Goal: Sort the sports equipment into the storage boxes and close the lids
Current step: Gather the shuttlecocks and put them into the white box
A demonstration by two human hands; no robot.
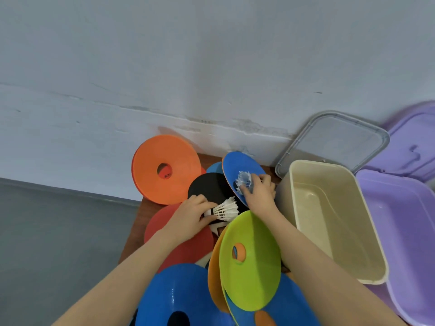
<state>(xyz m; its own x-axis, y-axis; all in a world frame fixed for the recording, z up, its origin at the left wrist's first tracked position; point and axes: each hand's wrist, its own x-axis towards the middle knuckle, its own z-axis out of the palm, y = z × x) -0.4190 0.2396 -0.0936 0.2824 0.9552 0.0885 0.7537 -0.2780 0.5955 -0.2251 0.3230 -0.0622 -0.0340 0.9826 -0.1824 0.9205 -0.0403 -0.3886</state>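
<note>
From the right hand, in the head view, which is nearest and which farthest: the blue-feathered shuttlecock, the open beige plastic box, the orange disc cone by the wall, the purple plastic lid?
1. Blue-feathered shuttlecock: gripped by the right hand.
2. Open beige plastic box: just to its right.
3. Orange disc cone: left, by the wall.
4. Purple plastic lid: far right, behind the boxes.

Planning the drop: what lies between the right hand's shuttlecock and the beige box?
In the head view only the right hand itself lies between its shuttlecock and the open beige box; the stretch is otherwise bare.
</note>
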